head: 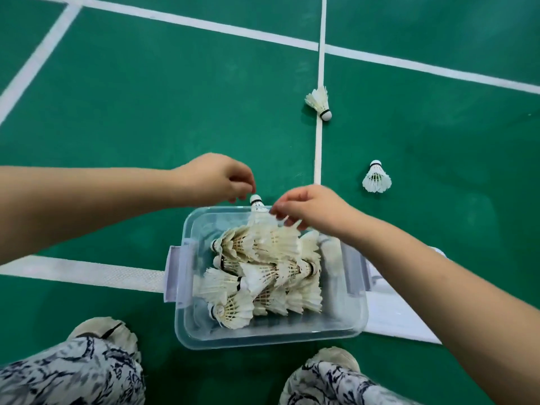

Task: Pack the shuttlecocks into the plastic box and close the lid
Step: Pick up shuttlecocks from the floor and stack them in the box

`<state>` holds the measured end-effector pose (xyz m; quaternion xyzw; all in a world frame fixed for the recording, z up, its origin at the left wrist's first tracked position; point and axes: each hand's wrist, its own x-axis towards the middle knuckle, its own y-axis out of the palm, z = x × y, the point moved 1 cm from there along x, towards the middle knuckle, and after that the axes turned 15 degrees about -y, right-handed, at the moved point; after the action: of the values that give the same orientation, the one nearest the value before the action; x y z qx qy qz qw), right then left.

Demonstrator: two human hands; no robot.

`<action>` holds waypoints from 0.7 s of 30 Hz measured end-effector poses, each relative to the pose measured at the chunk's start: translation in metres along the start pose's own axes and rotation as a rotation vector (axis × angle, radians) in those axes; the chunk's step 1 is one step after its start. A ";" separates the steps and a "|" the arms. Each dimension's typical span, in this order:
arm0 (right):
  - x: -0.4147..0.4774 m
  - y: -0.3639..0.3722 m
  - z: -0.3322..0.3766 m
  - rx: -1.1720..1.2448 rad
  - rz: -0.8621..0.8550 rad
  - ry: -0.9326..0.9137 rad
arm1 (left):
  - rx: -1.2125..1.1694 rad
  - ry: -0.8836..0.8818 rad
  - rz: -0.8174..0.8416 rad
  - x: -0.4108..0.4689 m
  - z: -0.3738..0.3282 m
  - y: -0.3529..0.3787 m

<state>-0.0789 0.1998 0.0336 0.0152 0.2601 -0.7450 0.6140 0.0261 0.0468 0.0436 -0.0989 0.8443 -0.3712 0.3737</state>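
Observation:
A clear plastic box [271, 337] stands on the green floor between my feet, holding several white feather shuttlecocks [263, 276] in a heap. One more shuttlecock [256, 204] stands cork up at the box's far rim. My right hand [312, 210] has its curled fingertips on that shuttlecock's feather skirt. My left hand [216, 179] hovers just above the cork with loosely curled fingers, not touching it. Two shuttlecocks lie on the floor beyond: one on the white line [319, 102], one to the right [377, 178]. The lid [397, 320] lies flat to the right of the box, partly under my right forearm.
White court lines cross the green floor; one runs under the box. My two shoes [105, 331] [336, 358] and patterned trouser legs sit right in front of the box. The box has a clip handle on its left side [175, 273].

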 end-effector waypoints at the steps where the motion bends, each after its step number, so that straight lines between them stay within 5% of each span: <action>1: 0.010 -0.009 -0.003 0.000 -0.081 -0.002 | -0.022 -0.014 -0.030 0.011 -0.002 -0.002; 7: 0.068 -0.034 -0.042 -0.215 -0.130 0.088 | -0.024 -0.181 0.039 0.077 0.008 0.007; 15: 0.116 -0.002 -0.066 -0.708 0.397 0.199 | -0.088 -0.477 0.308 0.122 0.036 0.051; 21: 0.135 0.006 -0.078 -0.587 0.536 0.230 | -0.207 -0.525 0.345 0.134 0.036 0.068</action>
<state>-0.1298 0.1082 -0.0817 -0.0104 0.5154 -0.4462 0.7315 -0.0344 0.0150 -0.0945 -0.0842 0.7567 -0.1768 0.6237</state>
